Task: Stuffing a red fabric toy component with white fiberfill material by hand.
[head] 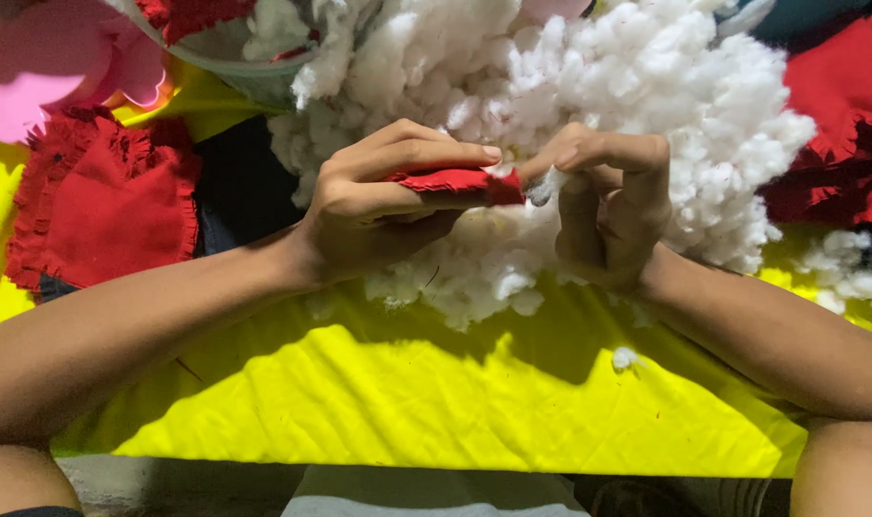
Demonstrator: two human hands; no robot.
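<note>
The left hand [379, 206] pinches a small red fabric piece [460, 182] between thumb and forefinger, holding it flat just above the near edge of a big heap of white stuffing [647, 124]. The right hand [608, 201] meets it at the piece's right end, its fingers [589, 148] curled and pressed together on a small tuft of white fibre [543, 187] at the fabric's edge.

The tuft looks loosely held; it could slip free or snag on the frayed edge and pull apart, and the small fabric piece could fold shut under the left thumb's pressure. Loose fibre could also drop, as a stray white bit [625, 358] already lies on the yellow cloth [407, 402] nearer the person.

To the left lies a frayed red fabric square [106, 206], with pink foam shapes [63, 57] beyond it at far left. A pale bowl [254, 72] sits at the far side, partly buried by stuffing. More red fabric [843, 115] lies at far right. The heap crowds the hands closely from behind.
</note>
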